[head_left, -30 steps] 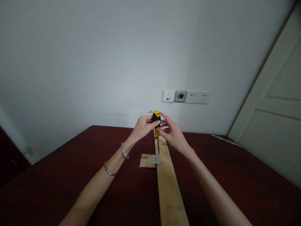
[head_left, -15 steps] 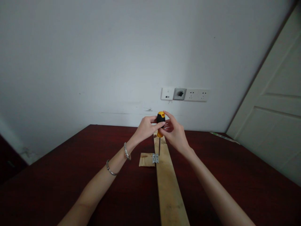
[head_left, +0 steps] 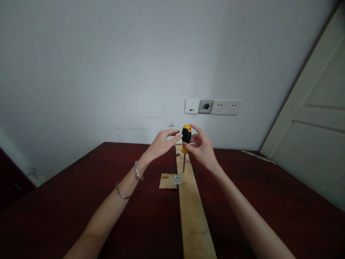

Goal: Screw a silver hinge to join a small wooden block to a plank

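Observation:
In my right hand [head_left: 201, 146] is a screwdriver [head_left: 186, 134] with a black and yellow handle, held upright with its shaft pointing down. Its tip appears a little above the long wooden board [head_left: 192, 207], just beyond the metal hinge [head_left: 178, 179]. The hinge spans the board's left edge and a small wooden piece [head_left: 167, 181] beside it. My left hand [head_left: 164, 143] is open just left of the handle, thumb and fingers apart; whether the thumb still grazes the handle is hard to tell.
The board lies lengthwise on a dark red tabletop [head_left: 140, 223]. Behind it rises a white wall with sockets [head_left: 211, 107], one holding a black plug. A thin strip [head_left: 258, 157] lies at the back right, near a white door [head_left: 312, 118].
My left hand has let go of the screwdriver handle and moved left. The screwdriver, in my right hand, has lifted slightly, its tip rising away from the hinge.

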### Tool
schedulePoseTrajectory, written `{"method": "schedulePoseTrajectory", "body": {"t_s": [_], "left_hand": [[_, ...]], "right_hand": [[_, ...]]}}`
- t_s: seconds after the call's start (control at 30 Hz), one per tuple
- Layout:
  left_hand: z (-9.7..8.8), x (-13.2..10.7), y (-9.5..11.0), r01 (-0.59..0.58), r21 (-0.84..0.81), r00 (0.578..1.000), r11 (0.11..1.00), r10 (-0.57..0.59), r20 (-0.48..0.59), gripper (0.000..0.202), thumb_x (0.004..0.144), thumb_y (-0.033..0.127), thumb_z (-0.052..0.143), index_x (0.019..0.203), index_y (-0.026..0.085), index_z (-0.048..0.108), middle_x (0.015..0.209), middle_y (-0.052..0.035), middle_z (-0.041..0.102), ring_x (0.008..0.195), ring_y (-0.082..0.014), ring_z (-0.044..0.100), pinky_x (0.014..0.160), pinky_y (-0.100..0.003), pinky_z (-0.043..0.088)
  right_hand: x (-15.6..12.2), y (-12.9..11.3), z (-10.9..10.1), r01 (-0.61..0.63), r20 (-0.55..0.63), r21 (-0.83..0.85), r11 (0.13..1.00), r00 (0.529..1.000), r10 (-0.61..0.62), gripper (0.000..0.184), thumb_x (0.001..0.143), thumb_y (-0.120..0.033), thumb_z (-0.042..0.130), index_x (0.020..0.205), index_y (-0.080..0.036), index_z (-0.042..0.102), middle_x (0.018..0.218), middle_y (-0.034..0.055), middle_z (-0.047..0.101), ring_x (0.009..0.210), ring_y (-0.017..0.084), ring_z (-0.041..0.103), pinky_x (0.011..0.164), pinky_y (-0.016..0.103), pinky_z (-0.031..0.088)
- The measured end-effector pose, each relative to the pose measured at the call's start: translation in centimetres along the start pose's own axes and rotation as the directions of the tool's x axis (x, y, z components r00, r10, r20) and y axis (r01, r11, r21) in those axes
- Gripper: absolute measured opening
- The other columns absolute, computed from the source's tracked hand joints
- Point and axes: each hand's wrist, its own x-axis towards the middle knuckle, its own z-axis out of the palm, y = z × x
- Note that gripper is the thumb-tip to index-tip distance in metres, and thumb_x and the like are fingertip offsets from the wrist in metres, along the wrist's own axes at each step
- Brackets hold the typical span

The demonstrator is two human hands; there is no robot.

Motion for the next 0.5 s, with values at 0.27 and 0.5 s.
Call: {"method": "schedulePoseTrajectory", "body": {"t_s": [0.27,0.5], "left_hand": [[0.5,-0.8,-1.8,0.054,0.155,0.995,0.986,-0.065,0.070,0.030,0.086,0.038,0.055,0.086,0.013,0.071,0.087,-0.0069,0.072,0.078,-0.0150,0.062,0.073,-0.027,0.047],[-0.3,-4.6,-6.7,0.045,0.351,0.789,0.935,-0.248,0.562,0.034,0.077,0.045,0.063,0.086,0.013,0.072,0.081,-0.0069,0.071,0.068,-0.0145,0.061,0.065,-0.024,0.043]], "right_hand": [[0.4,0.7,-0.3,0.013,-0.020,0.018,1.000,1.000,-0.013,0.067,0.071,-0.028,0.069,0.134,-0.026,0.044,0.087,0.0010,0.058,0.074,0.016,0.062,0.063,0.031,0.056],[0.4,1.3,-0.5,0.013,-0.047,0.020,1.000,0.999,-0.012,0.068,0.071,-0.029,0.069,0.134,-0.028,0.044,0.088,0.0000,0.055,0.073,0.015,0.061,0.064,0.030,0.055]]}}
